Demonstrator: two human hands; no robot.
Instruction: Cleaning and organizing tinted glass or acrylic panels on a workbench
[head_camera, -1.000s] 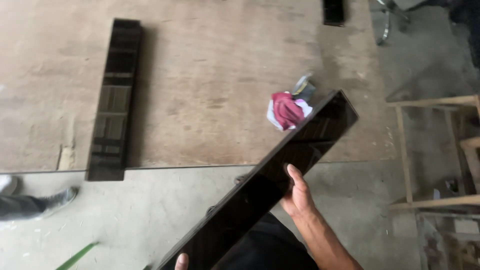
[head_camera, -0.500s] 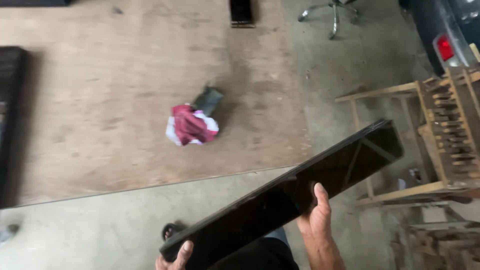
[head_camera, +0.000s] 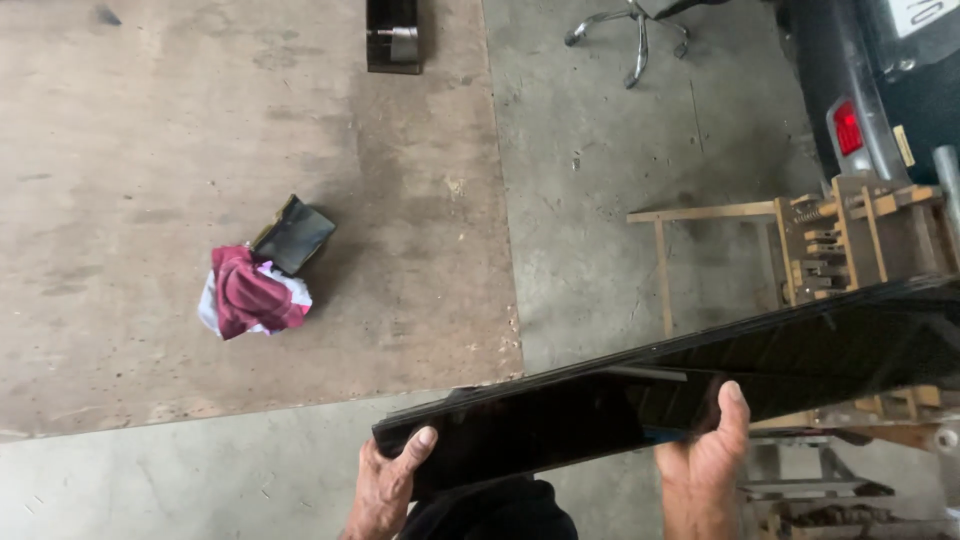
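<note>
A view from a head camera looking down at a workshop floor, where a person holds a long, glossy black panel (head_camera: 680, 390) in both bare hands. The panel runs across the lower half of the frame, its long axis slanting from lower centre-left up to the right edge, so the right end sits higher in the picture and runs out of view. The left hand (head_camera: 385, 485), at the bottom centre-left, grips the near end of the panel, thumb lying on the top face and the fingers curled out of sight underneath. The right hand (head_camera: 705, 460), at the bottom centre-right, clasps the lower long edge nearer the middle of the panel, thumb raised against the face and fingers wrapped below. Both hands sit on the left and middle parts of the panel; the long right stretch hangs unsupported beyond the right hand. Behind the panel, a large brown plywood sheet (head_camera: 150, 150) covers the upper left of the frame, lying flat on the grey concrete. On it, left of centre, lies a red and white rag (head_camera: 245, 295) touching a small dark tilted piece (head_camera: 293, 234). At the top centre a small black piece (head_camera: 392, 35) rests on the sheet's far edge. At right stands a wooden frame (head_camera: 790, 250), with a chair base (head_camera: 630, 30) at the top and the rear of a dark vehicle (head_camera: 850, 110) in the upper right corner.
</note>
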